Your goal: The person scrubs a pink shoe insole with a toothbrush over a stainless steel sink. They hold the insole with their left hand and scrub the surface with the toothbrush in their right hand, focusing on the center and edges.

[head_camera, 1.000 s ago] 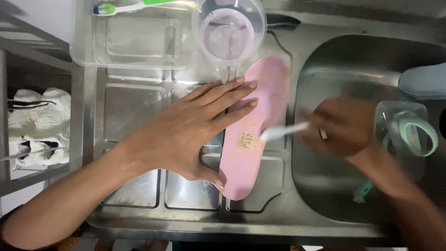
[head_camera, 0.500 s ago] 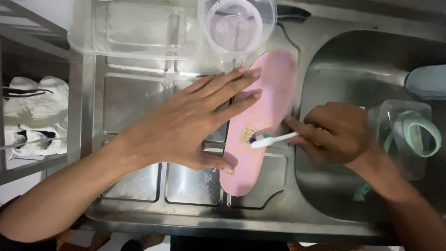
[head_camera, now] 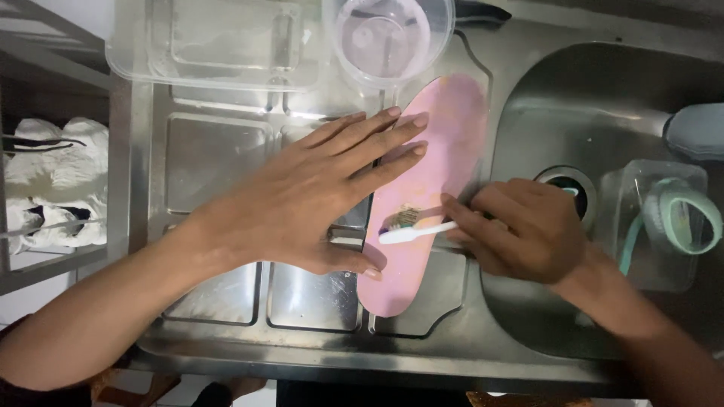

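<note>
Two hands share our scrubbing: left hand [head_camera: 302,203] spread flat, pinning the pink foam insole [head_camera: 430,196] on the steel drainboard [head_camera: 219,151], right hand [head_camera: 520,230] pinching a white toothbrush [head_camera: 411,230] mid-insole, needing steady strokes next.

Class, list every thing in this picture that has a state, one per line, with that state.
pink insole: flat on the drainboard, pinned down
left hand: spread flat on the insole
right hand: closed on the toothbrush
toothbrush: bristles on the insole
clear tub: upright, looks empty
round container: upright, open
</note>
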